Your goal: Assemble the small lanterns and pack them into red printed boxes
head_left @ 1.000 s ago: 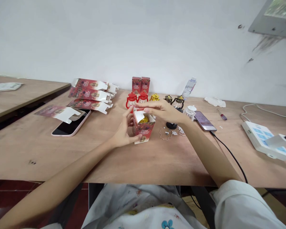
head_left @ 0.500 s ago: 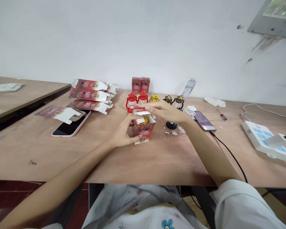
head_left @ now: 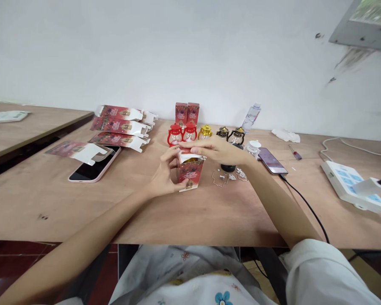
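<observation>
A red printed gift box (head_left: 190, 173) stands upright on the table, with a strip of something gold showing inside its top. My left hand (head_left: 165, 176) is closed around the box's left side, thumb on the front face. Across the top lies my right hand (head_left: 217, 150), its fingers stretched out flat on the box's lid flap (head_left: 192, 156), which is partly folded down. Behind the hands stand two small red lanterns (head_left: 175, 134), a gold lantern (head_left: 205, 131) and two dark bronze lanterns (head_left: 236, 136). A white lantern (head_left: 253, 148) is partly behind my right wrist.
Several flattened red boxes (head_left: 117, 126) lie at left, beside a phone (head_left: 93, 167). Two closed boxes (head_left: 181, 113) and a bottle (head_left: 252, 116) stand near the wall. Card scraps (head_left: 221, 178), a cabled phone (head_left: 272, 161), a screwdriver (head_left: 295, 153) and a power strip (head_left: 354, 186) lie rightward.
My right hand has pressed the lid flap lower over the box, so less of the gold thing inside shows. My left hand keeps its hold on the box's side.
</observation>
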Demonstrator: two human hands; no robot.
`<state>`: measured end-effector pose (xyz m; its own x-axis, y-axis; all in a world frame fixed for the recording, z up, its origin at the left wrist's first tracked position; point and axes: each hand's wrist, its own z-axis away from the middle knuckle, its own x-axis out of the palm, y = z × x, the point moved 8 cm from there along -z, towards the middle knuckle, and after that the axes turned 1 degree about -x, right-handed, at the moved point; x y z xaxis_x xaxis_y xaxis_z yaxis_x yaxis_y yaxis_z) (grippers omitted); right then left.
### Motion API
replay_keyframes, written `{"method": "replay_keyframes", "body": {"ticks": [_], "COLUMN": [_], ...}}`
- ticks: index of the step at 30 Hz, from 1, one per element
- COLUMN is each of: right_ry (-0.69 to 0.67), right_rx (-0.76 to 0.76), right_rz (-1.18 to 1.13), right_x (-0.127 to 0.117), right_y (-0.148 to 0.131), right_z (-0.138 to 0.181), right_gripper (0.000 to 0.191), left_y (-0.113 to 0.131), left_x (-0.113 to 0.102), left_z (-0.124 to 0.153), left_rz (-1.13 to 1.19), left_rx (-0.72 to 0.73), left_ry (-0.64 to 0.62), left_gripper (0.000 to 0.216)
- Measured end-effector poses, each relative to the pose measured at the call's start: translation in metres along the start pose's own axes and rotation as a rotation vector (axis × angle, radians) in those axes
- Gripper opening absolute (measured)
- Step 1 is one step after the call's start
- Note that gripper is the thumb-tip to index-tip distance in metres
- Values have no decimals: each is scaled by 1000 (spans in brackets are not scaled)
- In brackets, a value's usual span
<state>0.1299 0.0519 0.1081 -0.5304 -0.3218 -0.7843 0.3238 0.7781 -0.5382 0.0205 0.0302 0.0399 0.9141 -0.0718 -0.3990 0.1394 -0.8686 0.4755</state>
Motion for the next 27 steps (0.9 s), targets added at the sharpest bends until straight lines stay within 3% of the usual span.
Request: {"method": "replay_keyframes", "body": {"ticks": [10, 17, 22, 25, 27], "right_ry": [148, 63, 26, 79, 130], "right_rx": [-112, -198, -103, -119, -123], "right_rz": [156, 228, 205, 188, 128], "right_x": [1, 15, 31, 21, -4], "right_y": [2, 4, 8, 3, -1], "right_z": [-4, 1, 14, 18, 19], "right_gripper": [32, 32, 44, 55, 69], "left_y": [-7, -11, -12, -14, -17], "left_x": [-2, -3, 0, -6, -19], "left_z": [-4, -1, 1, 0, -2], "left_rz": [54, 117, 154, 143, 91], "left_rx": [-125, -192, -243, -193, -136], "left_ry": [-5, -11, -30, -37, 19], "left_gripper": [100, 100, 96, 90, 82]}}
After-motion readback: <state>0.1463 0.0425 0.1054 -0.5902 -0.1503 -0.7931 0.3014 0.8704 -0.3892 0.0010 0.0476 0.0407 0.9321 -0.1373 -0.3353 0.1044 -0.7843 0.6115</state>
